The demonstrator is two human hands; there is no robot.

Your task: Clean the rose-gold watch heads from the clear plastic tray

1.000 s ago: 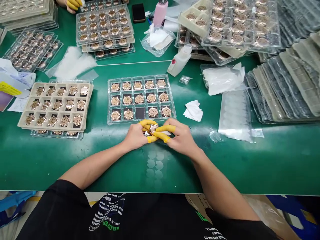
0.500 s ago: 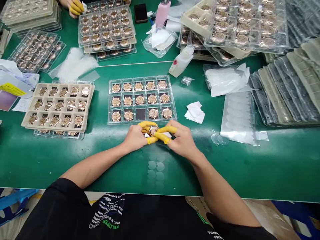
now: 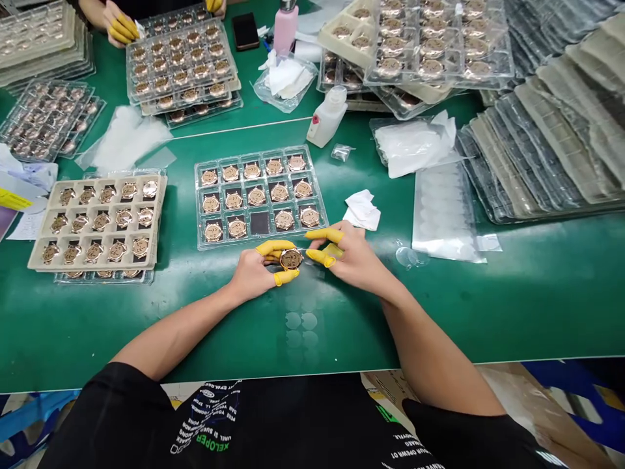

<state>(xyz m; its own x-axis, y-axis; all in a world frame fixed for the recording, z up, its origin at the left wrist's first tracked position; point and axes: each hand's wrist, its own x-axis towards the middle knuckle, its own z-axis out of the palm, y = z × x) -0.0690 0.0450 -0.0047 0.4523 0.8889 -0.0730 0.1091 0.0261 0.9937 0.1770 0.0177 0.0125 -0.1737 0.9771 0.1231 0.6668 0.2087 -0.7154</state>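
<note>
We are pinching a round rose-gold watch case between the yellow-cotted fingers of our left hand, which is curled nearly shut around its rim just above the green workbench mat, while our right hand is half open at 3 o'clock from the case. Its yellow finger cots are spreading apart, the lower one reaching just beside the rim; we cannot tell whether it is touching. Both forearms are angling inward from the bench edge. At 12 o'clock, a clear plastic blister tray of matching cases is lying close by, with one vacant dark compartment in its bottom row. A beige pulp tray of cases is sitting at 9 o'clock, a crumpled white tissue is lying at 1 o'clock, and a co-worker's yellow-cotted hand is resting at 11 o'clock.
</note>
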